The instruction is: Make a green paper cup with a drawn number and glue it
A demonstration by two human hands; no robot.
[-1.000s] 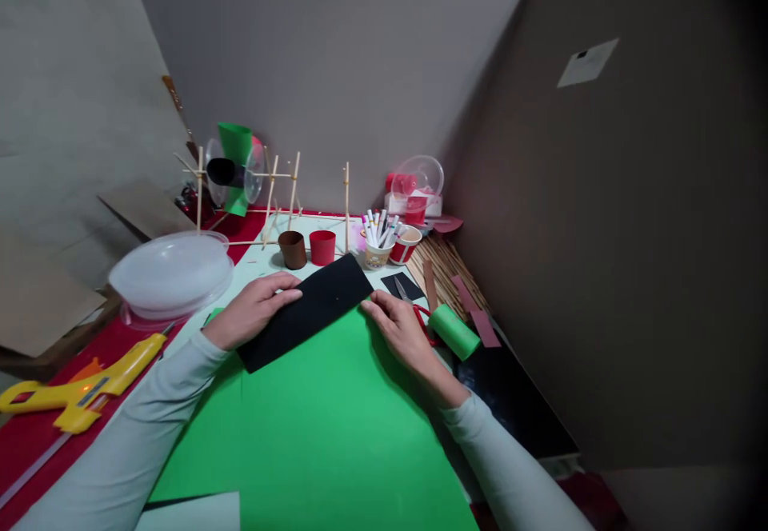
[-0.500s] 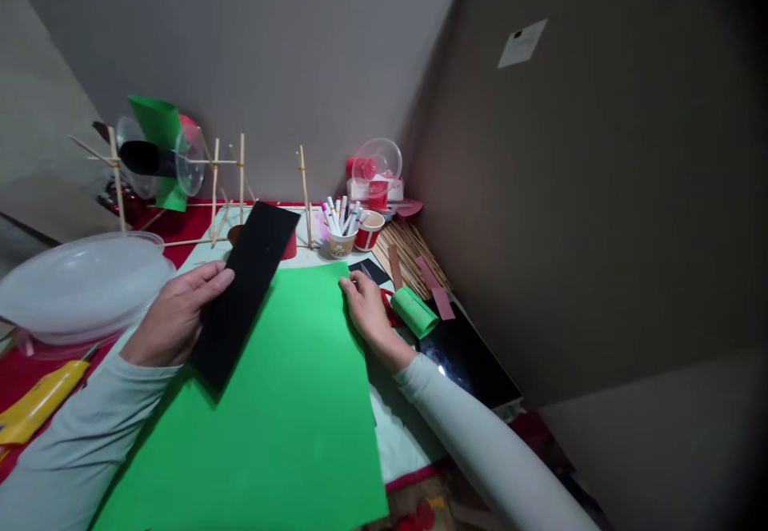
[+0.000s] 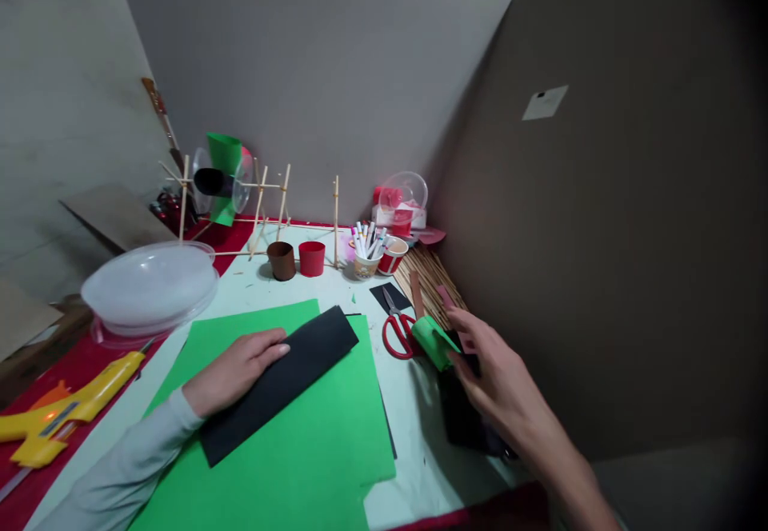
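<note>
My left hand [image 3: 243, 367] grips a black paper strip [image 3: 294, 371] between thumb and fingers. The strip lies slanted over a large green sheet [image 3: 306, 455]. To the right, my right hand [image 3: 501, 367] has its thumb and fingers apart at the near end of a rolled green paper tube [image 3: 433, 341]. Whether the fingertips touch the tube is hard to tell. Red-handled scissors [image 3: 399, 327] rest just left of the tube, their blades over a small black paper piece [image 3: 384, 297]. Part of a pink strip [image 3: 444, 297] shows behind my right fingers.
Brown [image 3: 282, 261] and red [image 3: 312, 259] paper rings stand behind the sheet. A cup of markers [image 3: 366, 263] is beside a red-and-white cup [image 3: 393, 255]. Wooden sticks [image 3: 429, 271] lie at right. A yellow glue gun [image 3: 75, 411], clear plastic lids [image 3: 150, 283] and a stick frame [image 3: 261, 207] occupy the left.
My left hand has lowered the black strip onto the green sheet and turned it. My right hand has left the sheet's top corner and moved right to the green tube. The view has shifted.
</note>
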